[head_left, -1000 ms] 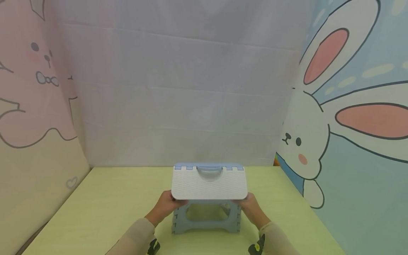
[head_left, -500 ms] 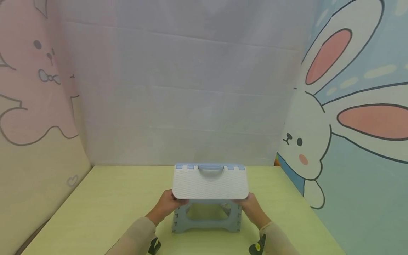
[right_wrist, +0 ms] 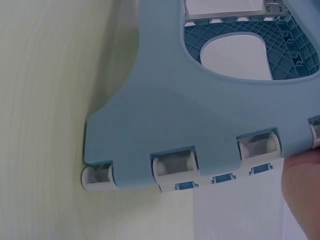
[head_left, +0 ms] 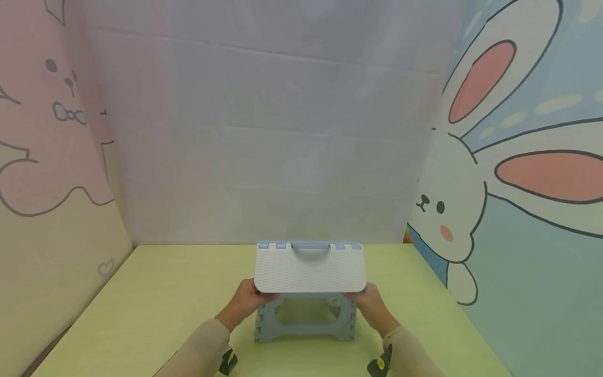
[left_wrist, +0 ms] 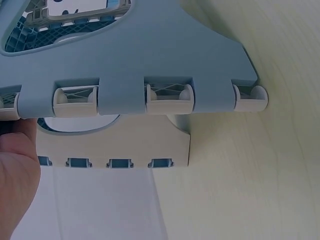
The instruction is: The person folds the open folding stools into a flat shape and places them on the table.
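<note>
A folding step stool (head_left: 310, 269) stands unfolded on the table, its woven-textured white top edged in blue with a carry handle at the far side. Its blue-grey leg panel (head_left: 306, 331) faces me. My left hand (head_left: 245, 303) grips the stool's left side just under the top, and my right hand (head_left: 373, 308) holds the right side the same way. Most fingers are hidden beneath the top. In the left wrist view the hinged blue panel (left_wrist: 165, 55) and part of my hand show. The right wrist view shows the panel (right_wrist: 135, 130) and its hinge knuckles.
The pale yellow table (head_left: 179, 277) runs back to a whitish cloth backdrop (head_left: 282, 157). Cartoon-printed sheets, pink on the left (head_left: 37, 157) and with a white rabbit on the right (head_left: 532, 251), flank it.
The view has shifted very slightly. The stool and both hands keep their places, with the hands still gripping the stool's sides.
</note>
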Demonstrator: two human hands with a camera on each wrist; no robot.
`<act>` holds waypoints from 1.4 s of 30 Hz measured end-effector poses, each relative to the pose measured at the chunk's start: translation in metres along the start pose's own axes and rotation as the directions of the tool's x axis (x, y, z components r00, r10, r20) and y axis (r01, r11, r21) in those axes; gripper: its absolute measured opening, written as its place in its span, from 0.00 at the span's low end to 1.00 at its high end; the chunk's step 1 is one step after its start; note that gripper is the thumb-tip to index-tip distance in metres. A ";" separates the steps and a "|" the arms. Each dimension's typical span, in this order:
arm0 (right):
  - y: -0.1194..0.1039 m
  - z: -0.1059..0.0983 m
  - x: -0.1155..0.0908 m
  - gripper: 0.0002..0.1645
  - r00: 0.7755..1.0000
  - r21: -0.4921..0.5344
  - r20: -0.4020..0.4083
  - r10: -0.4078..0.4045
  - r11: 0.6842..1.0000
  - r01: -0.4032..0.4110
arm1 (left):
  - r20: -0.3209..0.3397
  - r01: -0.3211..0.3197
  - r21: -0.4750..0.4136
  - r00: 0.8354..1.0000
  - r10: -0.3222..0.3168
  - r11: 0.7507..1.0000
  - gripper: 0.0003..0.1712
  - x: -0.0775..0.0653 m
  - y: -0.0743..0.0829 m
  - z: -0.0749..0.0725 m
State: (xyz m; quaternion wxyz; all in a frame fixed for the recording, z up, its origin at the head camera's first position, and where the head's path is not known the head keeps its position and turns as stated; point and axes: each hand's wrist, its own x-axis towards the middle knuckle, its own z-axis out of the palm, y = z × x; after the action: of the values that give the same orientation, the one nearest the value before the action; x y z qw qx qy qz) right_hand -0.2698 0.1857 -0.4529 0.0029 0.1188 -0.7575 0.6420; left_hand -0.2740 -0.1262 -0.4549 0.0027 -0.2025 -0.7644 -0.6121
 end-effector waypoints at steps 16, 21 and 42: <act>-0.006 0.000 -0.002 0.25 0.999 -0.005 -0.043 -0.015 1.000 0.014 | 0.017 0.012 -0.012 1.000 -0.012 1.000 0.22 0.001 0.004 -0.003; -0.005 -0.001 -0.001 0.24 0.999 -0.018 -0.040 -0.016 1.000 0.015 | 0.022 0.016 0.000 1.000 -0.016 1.000 0.22 0.001 0.006 -0.004; 0.001 -0.003 0.003 0.24 1.000 0.004 0.010 -0.023 1.000 0.023 | 0.023 0.041 -0.002 0.999 -0.041 0.999 0.24 0.003 0.003 -0.005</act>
State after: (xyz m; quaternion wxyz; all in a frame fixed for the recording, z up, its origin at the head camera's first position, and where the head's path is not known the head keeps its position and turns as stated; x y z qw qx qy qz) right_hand -0.2731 0.1887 -0.4527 0.0061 0.1308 -0.7548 0.6427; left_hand -0.2770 -0.1293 -0.4496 -0.0190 -0.1936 -0.7676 -0.6107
